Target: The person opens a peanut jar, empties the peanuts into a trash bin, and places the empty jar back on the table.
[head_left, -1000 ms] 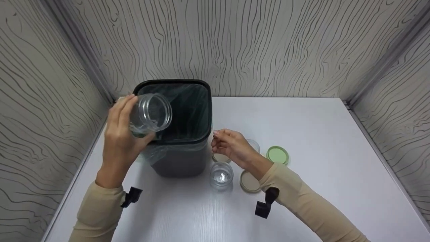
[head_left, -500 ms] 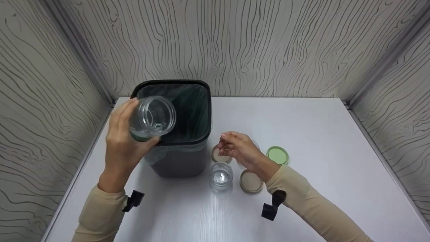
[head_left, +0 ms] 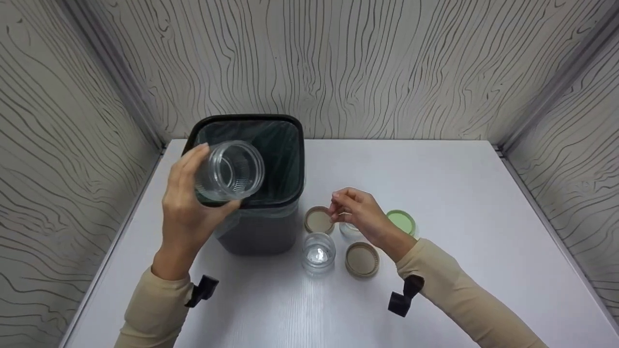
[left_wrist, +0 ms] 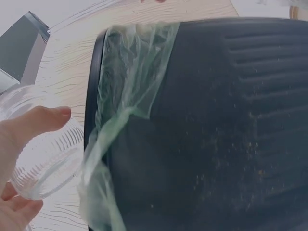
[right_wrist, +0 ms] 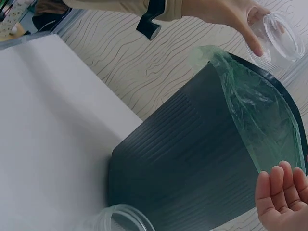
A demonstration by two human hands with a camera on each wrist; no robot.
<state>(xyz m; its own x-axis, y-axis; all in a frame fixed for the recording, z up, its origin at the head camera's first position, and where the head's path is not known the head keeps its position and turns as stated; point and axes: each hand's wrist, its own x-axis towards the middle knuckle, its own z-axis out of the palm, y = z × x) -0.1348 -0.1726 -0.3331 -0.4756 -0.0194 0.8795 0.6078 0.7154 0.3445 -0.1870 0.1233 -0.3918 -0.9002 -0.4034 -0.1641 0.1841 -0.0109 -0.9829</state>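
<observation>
My left hand (head_left: 186, 203) grips a clear plastic jar (head_left: 231, 170) by its sides, thumb below and fingers above. The jar is tilted with its open mouth facing right, over the opening of a dark bin (head_left: 258, 234) lined with a thin greenish bag (right_wrist: 260, 113). Nothing shows inside the jar. My right hand (head_left: 362, 212) hovers over the table to the right of the bin, its fingers loosely bent and holding nothing; the right wrist view shows the bare fingers (right_wrist: 276, 185) near the bin's rim.
A small clear jar (head_left: 319, 253) stands before the bin. Two beige lids (head_left: 319, 221) and a green lid (head_left: 402, 223) lie around it on the white table (head_left: 464, 193). Another clear container (head_left: 348, 229) is partly hidden under my right hand. Patterned walls enclose the table.
My left hand has carried the jar right and slightly down over the bin, turning its mouth more toward the camera. My right hand has drifted right, away from the bin.
</observation>
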